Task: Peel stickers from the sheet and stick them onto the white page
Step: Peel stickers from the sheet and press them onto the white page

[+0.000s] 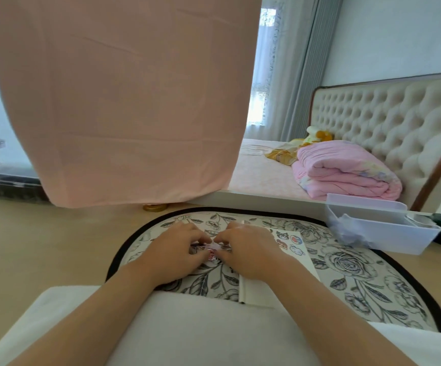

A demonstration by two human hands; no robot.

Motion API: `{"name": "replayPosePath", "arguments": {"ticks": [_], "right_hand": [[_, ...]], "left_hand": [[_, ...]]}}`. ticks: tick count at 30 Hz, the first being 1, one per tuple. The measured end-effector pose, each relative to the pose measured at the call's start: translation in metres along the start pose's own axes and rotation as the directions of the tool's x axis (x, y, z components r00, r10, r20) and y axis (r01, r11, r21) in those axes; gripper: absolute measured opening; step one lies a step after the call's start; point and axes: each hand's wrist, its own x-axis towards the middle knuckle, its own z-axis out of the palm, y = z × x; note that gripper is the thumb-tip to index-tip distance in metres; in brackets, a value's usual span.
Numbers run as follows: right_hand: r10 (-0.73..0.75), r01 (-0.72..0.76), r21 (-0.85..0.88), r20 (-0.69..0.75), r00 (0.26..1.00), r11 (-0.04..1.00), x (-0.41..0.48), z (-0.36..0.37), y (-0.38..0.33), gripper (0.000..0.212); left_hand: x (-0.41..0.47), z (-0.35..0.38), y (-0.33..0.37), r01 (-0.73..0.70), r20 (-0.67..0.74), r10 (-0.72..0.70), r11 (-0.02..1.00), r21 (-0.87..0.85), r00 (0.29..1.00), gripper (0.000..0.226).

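Both hands, left hand (172, 254) and right hand (248, 252), pinch a small sticker sheet (211, 251) between fingertips over the floral mat (359, 262). White page (306, 264) lies just right, partly under the right wrist, long axis running away from the person; right hand is nearer.

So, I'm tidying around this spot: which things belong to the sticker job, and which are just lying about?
In use: sheet, pinched by left hand and right hand; page; stickers on it.
Lying about: bin, quilt, plush toy, pink cloth.
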Motion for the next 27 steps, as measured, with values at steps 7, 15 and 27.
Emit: {"name": "replayPosePath", "arguments": {"ticks": [7,15,27], "right_hand": [[0.054,-0.046,0.144,-0.052,0.997,0.989,-0.002,0.010,0.003,0.033],[0.243,-0.152,0.551,-0.095,0.965,0.820,-0.005,0.012,0.005,0.011],[0.302,-0.097,0.928,-0.018,0.953,0.359,-0.011,-0.002,0.004,0.009]], "left_hand": [[0.004,0.001,-0.006,-0.016,0.004,0.017,0.997,-0.069,1.000,0.026],[0.005,-0.001,0.014,0.089,-0.057,-0.124,0.905,-0.416,0.991,0.006],[0.007,-0.003,0.026,0.208,-0.005,-0.302,0.669,-0.713,0.953,0.010]]}}
